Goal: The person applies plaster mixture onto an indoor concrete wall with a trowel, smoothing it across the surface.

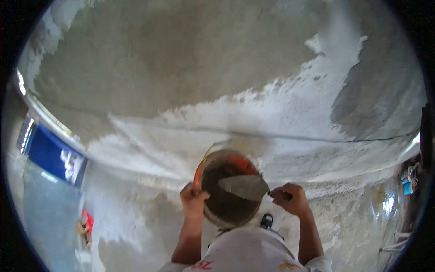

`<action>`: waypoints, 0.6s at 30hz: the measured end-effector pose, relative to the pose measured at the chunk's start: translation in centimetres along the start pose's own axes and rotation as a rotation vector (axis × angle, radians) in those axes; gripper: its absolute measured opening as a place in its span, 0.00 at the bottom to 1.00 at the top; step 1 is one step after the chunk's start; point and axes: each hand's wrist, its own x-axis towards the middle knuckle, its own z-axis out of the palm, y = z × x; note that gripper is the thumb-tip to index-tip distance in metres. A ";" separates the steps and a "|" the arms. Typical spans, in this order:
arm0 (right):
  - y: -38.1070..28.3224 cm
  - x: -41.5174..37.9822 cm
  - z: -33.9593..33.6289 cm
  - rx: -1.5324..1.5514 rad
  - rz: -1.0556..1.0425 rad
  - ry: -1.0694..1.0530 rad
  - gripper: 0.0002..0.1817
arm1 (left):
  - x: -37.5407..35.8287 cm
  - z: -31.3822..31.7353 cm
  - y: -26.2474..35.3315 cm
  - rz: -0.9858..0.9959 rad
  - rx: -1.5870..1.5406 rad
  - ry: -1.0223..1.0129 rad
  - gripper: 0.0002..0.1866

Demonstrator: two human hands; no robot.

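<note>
An orange bucket [198, 176], its inside coated grey, is held in front of my body. Dark grey mortar [225, 205] lies in it. My left hand [194, 201] is closed on the bucket's left rim, with the thumb bent over the edge. At the other side, my right hand [291, 198] is closed round the handle of a trowel [242, 187]. The broad, mortar-smeared blade reaches left across the bucket's mouth. Most of the handle is hidden by my fingers.
Ahead stands a wall [154, 50] with darker grey coated areas and a pale rough band. A dark line [290, 137] crosses it low down. On the left are a blue panel [52, 152] and a red item [88, 222]. My sandalled foot [267, 221] shows below the bucket.
</note>
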 end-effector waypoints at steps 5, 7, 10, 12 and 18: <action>-2.4 -0.4 -2.6 0.149 -0.034 -0.024 0.24 | 1.8 -0.1 -0.3 0.072 -0.098 -0.061 0.18; -4.0 -0.3 -3.7 0.133 -0.085 -0.015 0.25 | 1.6 0.8 1.4 0.050 -0.170 -0.087 0.18; -7.2 -0.3 -5.8 0.036 -0.174 0.052 0.23 | 1.7 0.9 1.9 0.025 -0.217 -0.079 0.16; -8.0 0.2 -7.3 -0.006 -0.191 0.070 0.23 | 1.3 1.3 2.2 0.029 -0.207 -0.075 0.15; -10.7 1.1 -11.6 0.081 -0.243 0.134 0.20 | -0.1 4.3 4.2 -0.060 -0.359 -0.013 0.13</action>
